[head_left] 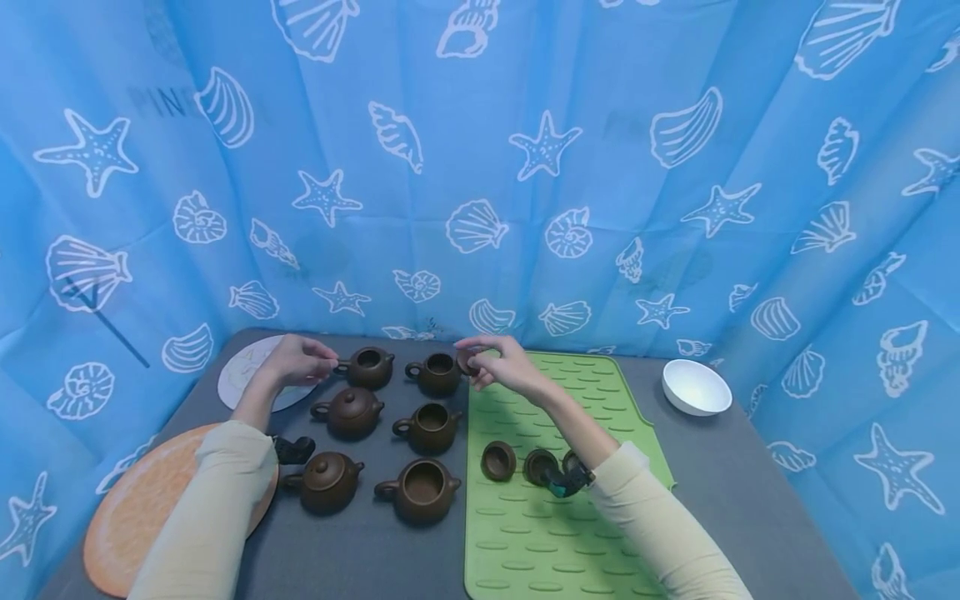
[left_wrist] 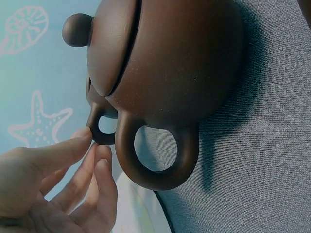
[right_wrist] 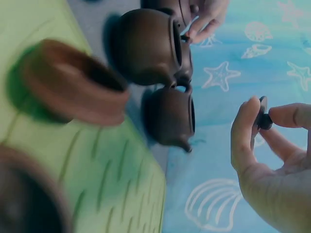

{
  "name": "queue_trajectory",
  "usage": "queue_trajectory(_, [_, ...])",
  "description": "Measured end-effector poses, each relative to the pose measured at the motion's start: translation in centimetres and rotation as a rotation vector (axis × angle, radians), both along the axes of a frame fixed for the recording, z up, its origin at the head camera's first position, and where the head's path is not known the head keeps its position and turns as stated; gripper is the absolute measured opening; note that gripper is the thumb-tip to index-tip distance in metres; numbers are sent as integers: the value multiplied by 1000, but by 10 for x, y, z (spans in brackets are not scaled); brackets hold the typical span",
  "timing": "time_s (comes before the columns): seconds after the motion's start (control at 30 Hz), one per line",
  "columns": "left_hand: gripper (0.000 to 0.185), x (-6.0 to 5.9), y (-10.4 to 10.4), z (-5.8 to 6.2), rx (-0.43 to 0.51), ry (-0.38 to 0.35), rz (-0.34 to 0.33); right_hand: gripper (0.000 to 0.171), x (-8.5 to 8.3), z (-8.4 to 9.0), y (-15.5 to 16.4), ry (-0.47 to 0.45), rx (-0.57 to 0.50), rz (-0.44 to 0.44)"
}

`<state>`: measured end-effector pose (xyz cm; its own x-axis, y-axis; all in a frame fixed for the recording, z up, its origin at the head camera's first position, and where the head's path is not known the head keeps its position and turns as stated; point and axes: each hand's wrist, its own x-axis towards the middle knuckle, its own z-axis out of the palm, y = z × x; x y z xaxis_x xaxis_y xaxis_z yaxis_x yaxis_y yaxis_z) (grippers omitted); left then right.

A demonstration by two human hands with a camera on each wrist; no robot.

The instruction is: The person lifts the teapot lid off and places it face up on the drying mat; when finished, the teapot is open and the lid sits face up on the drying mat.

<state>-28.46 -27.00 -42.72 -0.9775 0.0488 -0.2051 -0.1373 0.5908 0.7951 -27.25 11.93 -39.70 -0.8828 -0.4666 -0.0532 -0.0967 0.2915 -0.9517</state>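
At the back left of the cloth-covered table, my left hand (head_left: 294,364) pinches the handle of a small brown lidless teapot (head_left: 369,369) between thumb and fingers. In the left wrist view, a nearer lidded teapot (left_wrist: 165,58) partly hides that teapot. My right hand (head_left: 506,364) holds a teapot lid (right_wrist: 264,120) by its knob, raised beside the back-right lidless teapot (head_left: 438,375). Two more lidless teapots stand in that column, one in the middle (head_left: 427,442) and one in front (head_left: 422,510). Two lidded teapots, middle (head_left: 354,414) and front (head_left: 326,483), stand on the left.
A green ridged mat (head_left: 517,550) lies on the right, with several upturned lids (head_left: 498,461) on it, partly behind the right wrist. A white bowl (head_left: 697,390) stands at far right. A pale round mat (head_left: 238,375) and an orange-slice mat (head_left: 135,517) lie at left.
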Motion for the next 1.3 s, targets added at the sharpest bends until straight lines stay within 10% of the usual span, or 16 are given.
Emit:
queue_trajectory(0.2, [24,-2,-1,-3,-4,-2,-4,44,14,-9,31,-77,-8,80])
queue_trajectory(0.53, [26,3,2,1,-13,8,-6,48,30,-28,61,74,87,134])
queue_trajectory(1.3, [25,-1,1,0,-17,-9,-10,48,22,-49,63,112,270,138])
